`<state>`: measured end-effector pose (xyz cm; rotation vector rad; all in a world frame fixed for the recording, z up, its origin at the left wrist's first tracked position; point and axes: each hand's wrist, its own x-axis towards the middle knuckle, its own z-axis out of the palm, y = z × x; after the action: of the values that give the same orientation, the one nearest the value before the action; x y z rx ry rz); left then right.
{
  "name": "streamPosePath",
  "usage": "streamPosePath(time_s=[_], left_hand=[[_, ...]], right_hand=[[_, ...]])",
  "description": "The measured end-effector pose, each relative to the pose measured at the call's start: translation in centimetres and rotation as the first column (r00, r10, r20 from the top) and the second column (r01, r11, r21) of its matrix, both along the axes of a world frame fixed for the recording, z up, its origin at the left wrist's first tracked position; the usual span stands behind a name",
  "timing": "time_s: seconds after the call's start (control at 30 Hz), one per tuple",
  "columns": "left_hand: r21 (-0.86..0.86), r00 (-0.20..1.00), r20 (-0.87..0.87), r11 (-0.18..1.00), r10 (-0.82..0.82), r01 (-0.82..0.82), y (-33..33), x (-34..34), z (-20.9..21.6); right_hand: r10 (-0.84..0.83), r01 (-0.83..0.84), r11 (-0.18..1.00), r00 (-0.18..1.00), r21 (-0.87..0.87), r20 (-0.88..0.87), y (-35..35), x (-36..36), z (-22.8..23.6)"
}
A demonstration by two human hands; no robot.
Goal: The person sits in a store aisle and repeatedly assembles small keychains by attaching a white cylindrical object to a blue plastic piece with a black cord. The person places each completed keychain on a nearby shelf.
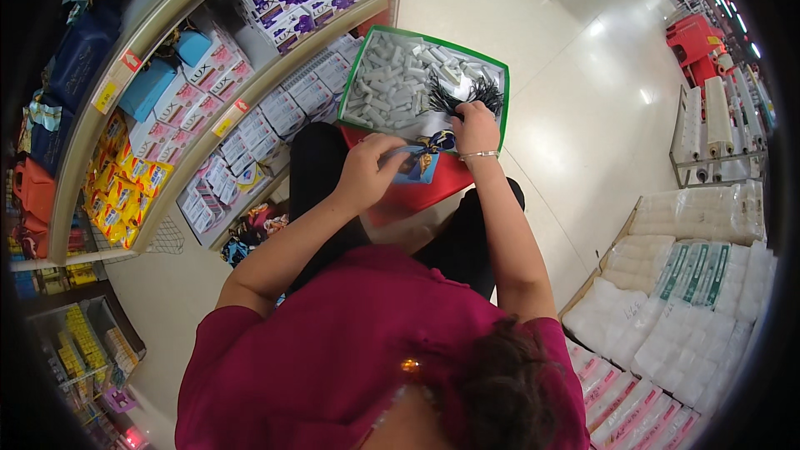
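Shelves [250,108] left; green-rimmed tray [417,75] ahead; packs [683,283] right.

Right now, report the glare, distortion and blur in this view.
Head view: ceiling lights glare off the glossy floor; fisheye bends the shelf edge and blackens the corners; both hands, left hand and right hand, are sharp, though the hair at the lower edge is soft.

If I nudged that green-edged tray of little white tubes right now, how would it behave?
The green-edged tray looks shallow and thin-walled, so it would probably flex. The white tubes lie loose and heaped, so they would likely roll and shift. It seems to rest on the seated person's lap, past both hands, so it could tip.
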<state>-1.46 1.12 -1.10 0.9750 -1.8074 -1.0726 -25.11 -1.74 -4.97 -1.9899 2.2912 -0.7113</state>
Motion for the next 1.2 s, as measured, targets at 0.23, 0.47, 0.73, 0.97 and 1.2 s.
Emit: streamPosePath(time_s=[0.23,0.47,0.73,0.97,1.2], left_hand=[[0.055,0.996,-0.092,0.998,0.019,-0.014,-0.6,0.3,-0.2],[0.037,0.996,0.044,0.996,0.076,-0.078,-1.3,-0.6,-0.5],[0.087,0.991,-0.107,0.994,0.076,-0.067,-1.6,-0.1,-0.9],[0.051,0.999,0.012,0.998,0.043,-0.044,-0.8,0.3,-0.5],[0.143,1.0,-0.027,0.99,0.007,-0.003,-0.6,0.4,-0.4]], right_hand=[[-0.059,0.06,0.998,0.995,-0.018,0.075,-0.6,-0.7,-0.4],[0.042,0.085,0.931,0.941,-0.355,0.335,1.2,-0.9,6.7],[0.188,-0.232,0.973,0.747,-0.014,0.637,9.9,6.2,8.8],[-0.083,-0.123,0.982,0.392,0.141,0.916,8.3,7.8,4.5],[-0.091,-0.189,0.978,0.0,0.09,0.996,7.4,8.9,3.4]])
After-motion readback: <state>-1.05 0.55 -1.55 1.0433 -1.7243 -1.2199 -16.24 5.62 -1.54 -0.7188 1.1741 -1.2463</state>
